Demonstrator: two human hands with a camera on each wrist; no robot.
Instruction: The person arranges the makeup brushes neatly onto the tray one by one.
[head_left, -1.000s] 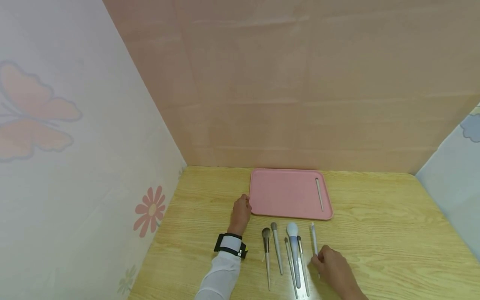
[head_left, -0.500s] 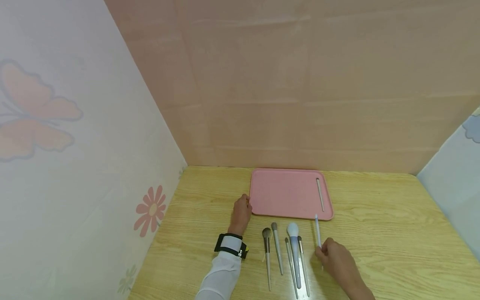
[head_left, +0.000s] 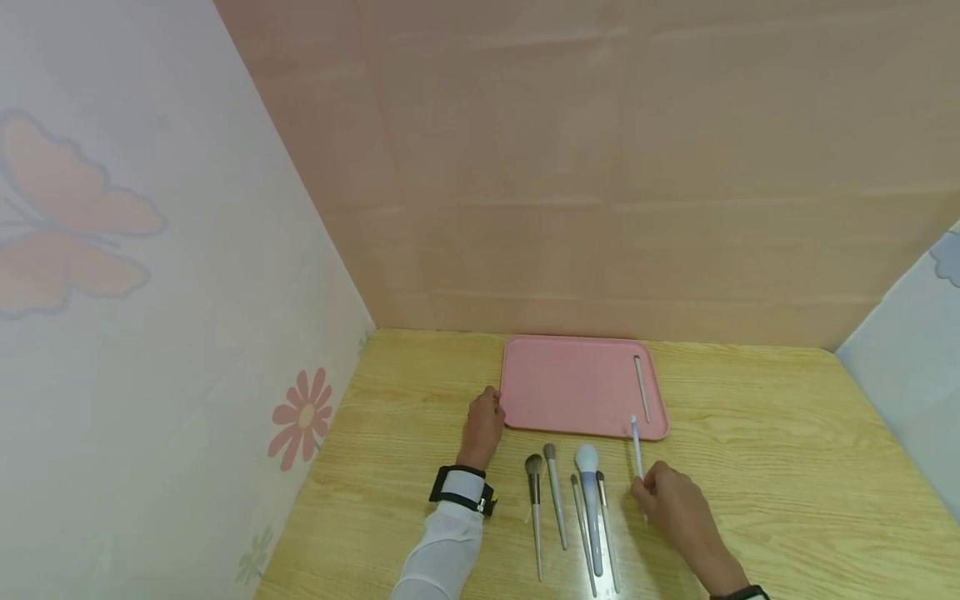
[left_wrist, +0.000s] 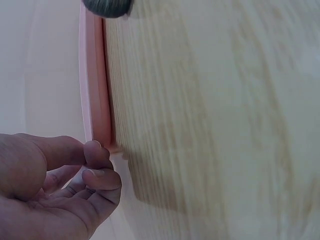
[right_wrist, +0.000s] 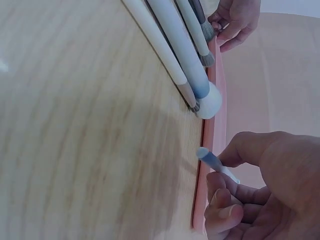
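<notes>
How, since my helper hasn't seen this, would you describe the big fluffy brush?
Find the pink tray. In front, five brushes lie on the table; the big brush sits between two thin ones. Only its head is large and white; theirs are small and dark.

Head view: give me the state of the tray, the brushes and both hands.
Pink tray: flat on the table, right way up
Brush in the tray: lying along the right side
Held brush: raised, tip over the near rim
Five other brushes: lying, heads toward the tray
Left hand: gripping the tray near its front left corner
Right hand: pinching the held brush
</notes>
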